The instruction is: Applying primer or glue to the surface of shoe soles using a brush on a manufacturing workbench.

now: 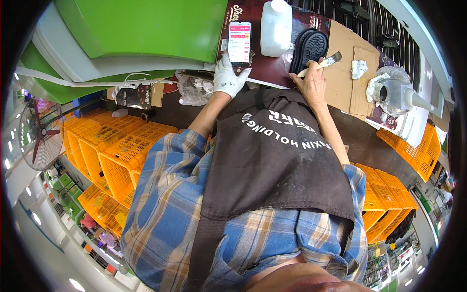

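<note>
Phone in one hand, brush in the other

Head cam: gloved left hand is curled round a phone, long axis pointing away. Right hand is closed on a brush, bristles angled up-right, beside black soles on the tabletop.

Lower edge of pink-screened black smartphone hidden behind white-gloved left hand. Handle of flat bristle brush buried in bare right hand. Black rubber shoe sole partly behind brush.
</note>
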Demonstrator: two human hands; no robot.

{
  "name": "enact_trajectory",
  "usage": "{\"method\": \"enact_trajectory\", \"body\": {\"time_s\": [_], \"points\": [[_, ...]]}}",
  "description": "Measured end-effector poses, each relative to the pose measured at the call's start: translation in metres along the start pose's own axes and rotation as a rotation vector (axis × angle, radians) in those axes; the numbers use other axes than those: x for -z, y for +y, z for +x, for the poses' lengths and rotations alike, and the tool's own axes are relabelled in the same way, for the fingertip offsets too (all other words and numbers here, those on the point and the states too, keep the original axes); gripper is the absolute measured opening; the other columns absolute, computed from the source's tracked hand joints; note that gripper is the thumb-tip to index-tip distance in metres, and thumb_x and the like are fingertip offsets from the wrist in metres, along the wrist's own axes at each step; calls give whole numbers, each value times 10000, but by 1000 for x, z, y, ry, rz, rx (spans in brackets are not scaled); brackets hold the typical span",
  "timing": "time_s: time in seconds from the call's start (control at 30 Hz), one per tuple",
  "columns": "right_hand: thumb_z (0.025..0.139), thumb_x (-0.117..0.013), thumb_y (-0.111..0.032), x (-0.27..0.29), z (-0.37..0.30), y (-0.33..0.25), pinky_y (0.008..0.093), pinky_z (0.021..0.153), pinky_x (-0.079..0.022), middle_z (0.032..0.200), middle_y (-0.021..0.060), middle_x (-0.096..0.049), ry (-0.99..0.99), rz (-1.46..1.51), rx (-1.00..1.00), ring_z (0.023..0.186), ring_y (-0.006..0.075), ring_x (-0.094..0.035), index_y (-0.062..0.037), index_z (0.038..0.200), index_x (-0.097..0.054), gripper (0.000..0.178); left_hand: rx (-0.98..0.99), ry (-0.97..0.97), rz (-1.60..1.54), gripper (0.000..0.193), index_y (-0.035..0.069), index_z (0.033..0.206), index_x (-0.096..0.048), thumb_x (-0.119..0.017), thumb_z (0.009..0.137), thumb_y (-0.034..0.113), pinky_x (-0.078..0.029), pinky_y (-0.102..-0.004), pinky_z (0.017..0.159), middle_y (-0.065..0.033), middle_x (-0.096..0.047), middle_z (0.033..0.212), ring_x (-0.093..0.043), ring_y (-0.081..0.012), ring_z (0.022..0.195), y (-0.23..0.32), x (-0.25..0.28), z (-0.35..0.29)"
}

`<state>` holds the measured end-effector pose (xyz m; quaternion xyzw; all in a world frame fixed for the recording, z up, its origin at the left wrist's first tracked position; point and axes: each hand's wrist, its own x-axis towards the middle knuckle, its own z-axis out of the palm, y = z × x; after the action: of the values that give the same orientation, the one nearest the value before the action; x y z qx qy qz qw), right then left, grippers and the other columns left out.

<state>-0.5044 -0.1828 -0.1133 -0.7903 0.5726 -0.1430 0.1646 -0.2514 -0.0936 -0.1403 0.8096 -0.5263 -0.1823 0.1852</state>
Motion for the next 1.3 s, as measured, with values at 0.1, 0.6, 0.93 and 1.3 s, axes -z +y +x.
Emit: {"method": "enact_trajectory", "body": {"time_s": [0.1, 0.6, 0.93, 1.3], "points": [[655, -785, -301, 4, 5, -4, 480, 764, -472, 1168, 330, -455, -32, 14, -44, 958, 433, -548, -41, 1081, -423, 616, -13, 5, 85, 858, -68, 1315, -309, -654, 749, 476, -358, -456, 970, -302, -425, 1240, -427, -421, 1138, 1, 8, -3], [674, -812, -308, 130, -30, -35, 365, 911, -436, 1218, 267, -509, 54, 586, -142, 1127, 294, -518, -21, 1086, -400, 650, 438, -1066, -2021, 398, 27, 1130, -520, -534, 908, 357, -479, -375, 887, -154, -603, 1056, -602, -256, 968, 193, 9, 14], [963, -355, -477, 200, -38, 89, 224, 499, -481, 880, 142, -630, 462, 874, -521, 555, 131, -593, -3, 1085, -472, 503, 330, -1253, -1642, 379, -4, 1144, -532, -451, 948, 310, -537, -396, 796, -164, -637, 1012, -649, -280, 883, 225, -11, 6], [791, -699, -277, 191, -32, 235, 252, 605, -478, 700, 42, -664, 669, 461, -614, 614, 96, -595, -49, 867, -691, 241, 339, -1400, -1678, 638, 18, 1257, -447, -220, 953, 532, -543, -488, 758, -258, -612, 993, -647, -380, 811, 293, -26, 2]]}}
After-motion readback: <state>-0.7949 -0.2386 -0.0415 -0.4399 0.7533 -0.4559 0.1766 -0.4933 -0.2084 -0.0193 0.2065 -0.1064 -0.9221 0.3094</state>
